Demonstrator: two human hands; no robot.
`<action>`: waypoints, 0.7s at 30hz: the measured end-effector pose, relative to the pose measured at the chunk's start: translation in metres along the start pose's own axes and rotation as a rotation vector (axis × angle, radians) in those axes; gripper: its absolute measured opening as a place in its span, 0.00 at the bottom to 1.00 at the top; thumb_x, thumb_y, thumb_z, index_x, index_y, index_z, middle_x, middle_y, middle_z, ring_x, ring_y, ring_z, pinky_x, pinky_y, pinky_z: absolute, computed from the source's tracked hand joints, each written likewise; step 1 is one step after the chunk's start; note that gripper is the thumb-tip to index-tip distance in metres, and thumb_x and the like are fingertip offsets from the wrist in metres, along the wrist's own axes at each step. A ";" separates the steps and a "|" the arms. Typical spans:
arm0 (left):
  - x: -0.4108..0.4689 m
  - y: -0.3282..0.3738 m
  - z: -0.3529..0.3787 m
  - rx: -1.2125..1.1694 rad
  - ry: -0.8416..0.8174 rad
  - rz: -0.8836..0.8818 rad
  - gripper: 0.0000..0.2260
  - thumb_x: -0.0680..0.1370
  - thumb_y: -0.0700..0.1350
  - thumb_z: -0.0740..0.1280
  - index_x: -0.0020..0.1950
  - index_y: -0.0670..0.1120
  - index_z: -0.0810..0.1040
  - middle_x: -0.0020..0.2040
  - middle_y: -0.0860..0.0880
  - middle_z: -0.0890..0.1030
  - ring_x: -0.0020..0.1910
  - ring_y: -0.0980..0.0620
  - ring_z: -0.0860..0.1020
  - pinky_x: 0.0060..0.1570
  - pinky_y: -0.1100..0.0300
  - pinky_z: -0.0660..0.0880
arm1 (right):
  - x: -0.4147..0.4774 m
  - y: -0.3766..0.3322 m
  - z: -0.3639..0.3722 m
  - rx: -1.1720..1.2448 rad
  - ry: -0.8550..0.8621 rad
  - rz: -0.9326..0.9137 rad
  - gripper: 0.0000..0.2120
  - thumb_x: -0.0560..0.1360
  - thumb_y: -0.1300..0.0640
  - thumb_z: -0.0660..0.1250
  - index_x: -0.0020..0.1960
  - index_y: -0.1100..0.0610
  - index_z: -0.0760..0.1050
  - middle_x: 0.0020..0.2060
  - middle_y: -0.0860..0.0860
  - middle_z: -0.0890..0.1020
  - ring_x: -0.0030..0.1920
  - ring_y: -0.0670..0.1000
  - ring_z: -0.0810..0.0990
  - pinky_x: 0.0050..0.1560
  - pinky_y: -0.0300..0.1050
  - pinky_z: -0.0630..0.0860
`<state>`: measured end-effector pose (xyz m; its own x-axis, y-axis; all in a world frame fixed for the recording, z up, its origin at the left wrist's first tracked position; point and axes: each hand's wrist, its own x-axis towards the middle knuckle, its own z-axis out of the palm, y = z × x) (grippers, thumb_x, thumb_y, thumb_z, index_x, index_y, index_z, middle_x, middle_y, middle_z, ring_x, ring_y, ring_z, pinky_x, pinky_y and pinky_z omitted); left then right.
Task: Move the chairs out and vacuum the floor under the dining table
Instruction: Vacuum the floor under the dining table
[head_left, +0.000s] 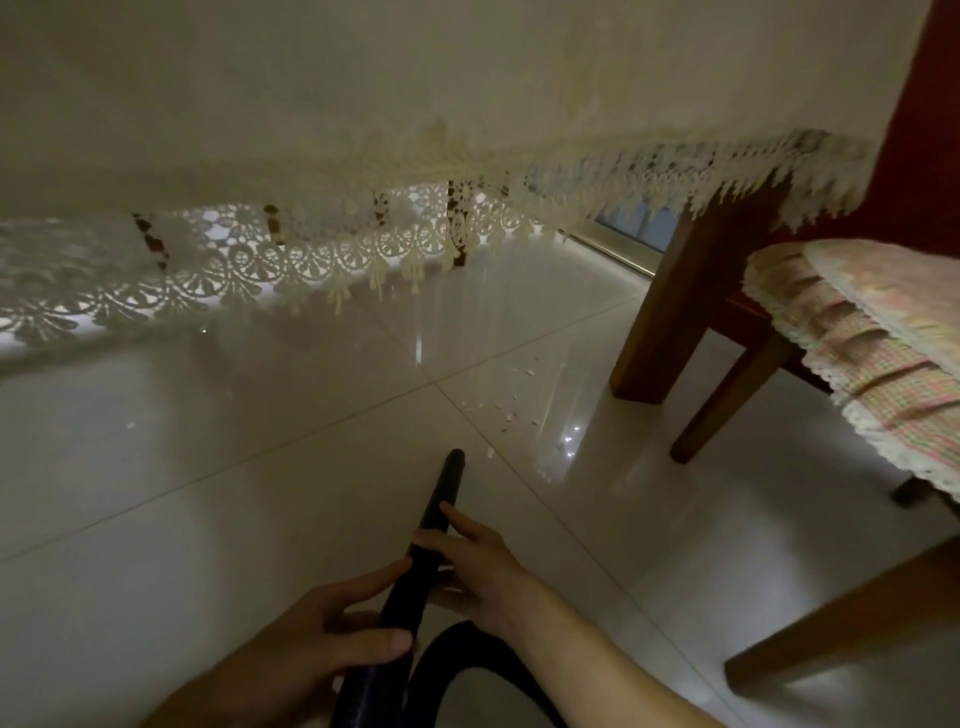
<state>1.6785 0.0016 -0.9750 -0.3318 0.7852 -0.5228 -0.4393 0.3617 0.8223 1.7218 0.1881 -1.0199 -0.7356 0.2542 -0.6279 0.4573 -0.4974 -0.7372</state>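
Head view, the only one supplied.

Hands: two, both on one black vacuum tube (442, 496). The left hand (332, 639) grips the thicker rear section, fingers curled round it and thumb lying across the top. The right hand (470, 569) holds the narrower section further forward, thumb over the tube and index finger stretched along it.

The tube slopes down to the tiled floor (208, 467). Its tip sits at floor level near the middle of the frame; contact with the tile cannot be confirmed. One black hose (457, 642) loops behind the hands at the bottom edge.

Debris: one scatter of small white flecks (511, 410) lies on the floor beyond and to the right of the tip, too many and too small for an exact count. One fleck lies just beside the tip. One separate fleck (130, 425) lies well apart toward the left.

Counter: one, covered by one cream tablecloth (363, 104) with a lace hem hanging low across the upper frame. One wooden counter leg (670, 312) stands on the floor, to the right of the flecks.

Chairs: one near chair (883, 353) at the right edge, seat in a checked, lace-trimmed cover; two of its legs show. Four dark legs (457, 228) show through the lace on the far side. One slanted wooden bar (841, 613) crosses the lower right corner; what it belongs to cannot be told.
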 end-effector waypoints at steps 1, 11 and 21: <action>0.000 0.002 0.001 0.005 0.008 0.002 0.44 0.59 0.48 0.83 0.72 0.55 0.69 0.57 0.39 0.83 0.56 0.42 0.82 0.54 0.48 0.78 | -0.001 -0.002 -0.001 0.000 0.008 0.003 0.38 0.70 0.60 0.77 0.75 0.47 0.66 0.51 0.57 0.83 0.43 0.54 0.85 0.40 0.44 0.82; 0.022 0.010 0.023 -0.004 0.034 -0.032 0.38 0.61 0.49 0.82 0.69 0.59 0.74 0.57 0.43 0.84 0.58 0.42 0.82 0.64 0.40 0.73 | -0.005 -0.010 -0.031 0.048 0.061 -0.010 0.37 0.71 0.62 0.75 0.76 0.49 0.64 0.51 0.58 0.83 0.47 0.56 0.84 0.40 0.45 0.81; 0.058 0.017 0.020 -0.047 0.064 -0.018 0.38 0.56 0.48 0.84 0.65 0.58 0.79 0.56 0.39 0.83 0.57 0.37 0.81 0.63 0.36 0.72 | 0.020 -0.016 -0.051 0.118 0.054 -0.078 0.32 0.72 0.61 0.75 0.72 0.47 0.68 0.53 0.58 0.83 0.52 0.57 0.83 0.53 0.52 0.82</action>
<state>1.6682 0.0634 -0.9873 -0.3757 0.7442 -0.5523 -0.4838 0.3508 0.8018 1.7251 0.2436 -1.0330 -0.7369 0.3387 -0.5850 0.3355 -0.5681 -0.7515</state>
